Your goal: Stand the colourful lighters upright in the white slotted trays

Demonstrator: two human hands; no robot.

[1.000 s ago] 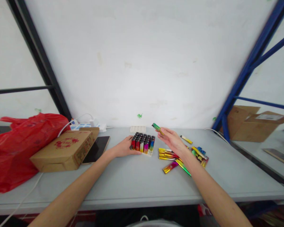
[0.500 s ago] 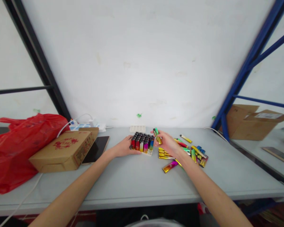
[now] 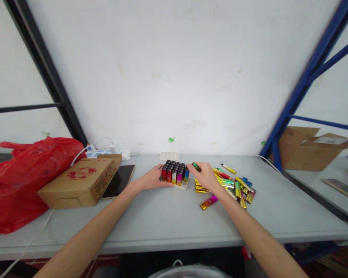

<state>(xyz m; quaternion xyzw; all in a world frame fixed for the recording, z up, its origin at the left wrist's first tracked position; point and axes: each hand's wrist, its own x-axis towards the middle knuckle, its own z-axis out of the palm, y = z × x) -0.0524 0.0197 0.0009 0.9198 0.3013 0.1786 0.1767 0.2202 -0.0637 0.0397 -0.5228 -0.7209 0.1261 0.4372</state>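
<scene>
While the left hand [image 3: 153, 179] clasps the lighter-filled tray [image 3: 181, 187], probably steadying it, the right hand [image 3: 205, 176] pinches a green lighter [image 3: 196, 166] between its fingers.

Black-topped lighters [image 3: 174, 172] upright in white tray [image 3: 183, 187], green lighter [image 3: 196, 166] held beside them, shiny lighters [image 3: 237, 189] heaped nearby

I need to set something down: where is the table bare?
Bare: right of the loose lighters, and front middle, between the forearms. Crowded: left end, with bag, box and phone; centre, with packed lighters.
</scene>
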